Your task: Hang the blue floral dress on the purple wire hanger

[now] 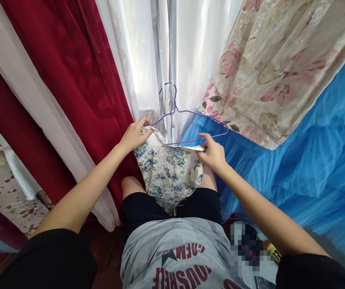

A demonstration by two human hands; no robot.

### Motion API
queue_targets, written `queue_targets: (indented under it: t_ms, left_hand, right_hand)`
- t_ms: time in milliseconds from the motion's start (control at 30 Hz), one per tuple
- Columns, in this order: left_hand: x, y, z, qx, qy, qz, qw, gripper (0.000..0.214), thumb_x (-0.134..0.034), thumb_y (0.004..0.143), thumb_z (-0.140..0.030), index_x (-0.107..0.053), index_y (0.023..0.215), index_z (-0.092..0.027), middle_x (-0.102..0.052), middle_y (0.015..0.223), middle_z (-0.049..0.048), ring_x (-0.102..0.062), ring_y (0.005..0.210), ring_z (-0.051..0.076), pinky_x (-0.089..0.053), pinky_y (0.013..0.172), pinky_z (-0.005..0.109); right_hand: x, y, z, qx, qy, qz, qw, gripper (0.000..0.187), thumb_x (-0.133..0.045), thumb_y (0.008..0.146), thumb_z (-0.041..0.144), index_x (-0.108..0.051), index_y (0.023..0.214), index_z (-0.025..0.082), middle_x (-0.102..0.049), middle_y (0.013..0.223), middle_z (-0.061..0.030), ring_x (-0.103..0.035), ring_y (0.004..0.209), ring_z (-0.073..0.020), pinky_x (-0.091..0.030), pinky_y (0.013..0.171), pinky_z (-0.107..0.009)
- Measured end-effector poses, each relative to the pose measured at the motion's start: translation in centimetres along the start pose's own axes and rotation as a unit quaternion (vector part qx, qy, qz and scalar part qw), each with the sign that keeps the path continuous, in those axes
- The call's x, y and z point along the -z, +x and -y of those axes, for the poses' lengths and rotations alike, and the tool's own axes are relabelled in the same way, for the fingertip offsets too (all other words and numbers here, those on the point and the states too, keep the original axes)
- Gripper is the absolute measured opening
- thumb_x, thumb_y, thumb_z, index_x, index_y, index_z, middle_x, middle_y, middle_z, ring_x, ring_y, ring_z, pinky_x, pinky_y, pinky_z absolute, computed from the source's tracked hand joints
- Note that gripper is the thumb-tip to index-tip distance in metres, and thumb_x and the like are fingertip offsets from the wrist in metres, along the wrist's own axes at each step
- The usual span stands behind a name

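Note:
A small white garment [170, 170] with blue floral print hangs between my hands in front of my thighs. My left hand [136, 134] is closed on its upper left corner, where the left end of a purple hanger [187, 141] goes out of sight behind the cloth. My right hand [213, 152] pinches the upper right edge between thumb and fingers, its index finger stretched out by the hanger's lower bar. The hanger's right end [227, 128] sticks out bare, above the cloth. Its hook [174, 90] points up, away from me.
Sheer white curtains [190, 52] hang straight ahead, with red curtains [70, 80] to the left. On the right are a pink-flowered cloth [268, 80] and a mass of blue tulle [259, 172]. Blurred items [249, 245] lie low at the right.

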State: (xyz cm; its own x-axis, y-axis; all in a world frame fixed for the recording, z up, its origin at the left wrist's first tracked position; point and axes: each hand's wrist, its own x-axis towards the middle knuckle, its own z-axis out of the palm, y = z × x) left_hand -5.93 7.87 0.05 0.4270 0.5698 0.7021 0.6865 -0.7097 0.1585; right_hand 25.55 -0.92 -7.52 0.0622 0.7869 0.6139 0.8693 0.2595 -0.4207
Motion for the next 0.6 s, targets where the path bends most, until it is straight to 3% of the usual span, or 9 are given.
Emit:
queue_targets:
  t_ms: [133, 233, 300, 433, 533, 600]
  left_hand:
    - [-0.1, -1.2, -0.5, 0.009, 0.001, -0.021, 1.0, 0.034, -0.054, 0.094, -0.04, -0.065, 0.119, -0.02, -0.072, 0.111, 0.0064, -0.067, 0.101, 0.024, -0.048, 0.095, 0.033]
    - [0.4, -1.4, -0.6, -0.003, 0.004, -0.019, 1.0, 0.033, -0.052, 0.096, -0.041, -0.068, 0.116, -0.02, -0.073, 0.114, 0.0071, -0.067, 0.105, 0.026, -0.048, 0.098, 0.034]
    - [0.7, -1.3, -0.5, -0.014, 0.006, -0.016, 1.0, 0.033, -0.051, 0.097, -0.041, -0.069, 0.114, -0.019, -0.073, 0.113, 0.0076, -0.067, 0.105, 0.026, -0.048, 0.098, 0.034]
    - [1.1, -1.3, -0.4, 0.005, 0.026, -0.031, 0.999, 0.032, -0.053, 0.097, -0.042, -0.071, 0.111, -0.02, -0.07, 0.112, 0.0083, -0.065, 0.105, 0.027, -0.049, 0.097, 0.036]
    - [1.7, -1.2, -0.2, 0.044, 0.04, -0.054, 0.997, 0.036, -0.06, 0.092, -0.043, -0.068, 0.12, -0.021, -0.063, 0.126, 0.0101, -0.064, 0.108, 0.027, -0.051, 0.095, 0.037]
    - [1.9, -1.2, 0.6, 0.067, 0.033, -0.069, 0.995, 0.049, -0.064, 0.089, -0.041, -0.061, 0.133, -0.021, -0.057, 0.136, 0.0117, -0.064, 0.108, 0.027, -0.051, 0.094, 0.038]
  right_hand:
    - [2.3, 0.6, -2.6, -0.021, 0.009, -0.077, 0.997, 0.093, -0.058, 0.072, 0.024, -0.027, 0.159, 0.011, -0.073, 0.079, -0.0033, -0.064, 0.071, -0.0254, -0.04, 0.063, -0.031]
    - [3.2, 3.1, -4.3, -0.047, 0.016, -0.078, 0.996, 0.094, -0.062, 0.072, 0.027, -0.032, 0.159, 0.009, -0.074, 0.083, -0.0065, -0.064, 0.073, -0.026, -0.045, 0.066, -0.033]
    - [3.5, 5.0, -4.9, -0.068, 0.011, -0.04, 0.997, 0.084, -0.067, 0.071, 0.031, -0.05, 0.15, 0.01, -0.075, 0.086, -0.009, -0.065, 0.078, -0.0277, -0.048, 0.07, -0.035]
    - [4.4, 7.2, -5.2, -0.066, -0.041, 0.026, 0.997, 0.044, -0.066, 0.075, 0.03, -0.079, 0.114, 0.014, -0.076, 0.093, -0.0122, -0.068, 0.092, -0.0313, -0.048, 0.079, -0.037]
    - [6.1, 6.9, -5.8, -0.059, 0.027, 0.099, 0.993, 0.025, -0.063, 0.076, 0.03, -0.081, 0.085, 0.015, -0.074, 0.08, -0.0089, -0.068, 0.084, -0.0285, -0.049, 0.075, -0.035]
    - [7.6, 6.3, -6.6, -0.088, 0.159, 0.185, 0.966, 0.019, -0.065, 0.072, 0.032, -0.076, 0.071, 0.016, -0.071, 0.07, -0.0066, -0.066, 0.072, -0.0243, -0.05, 0.068, -0.033]
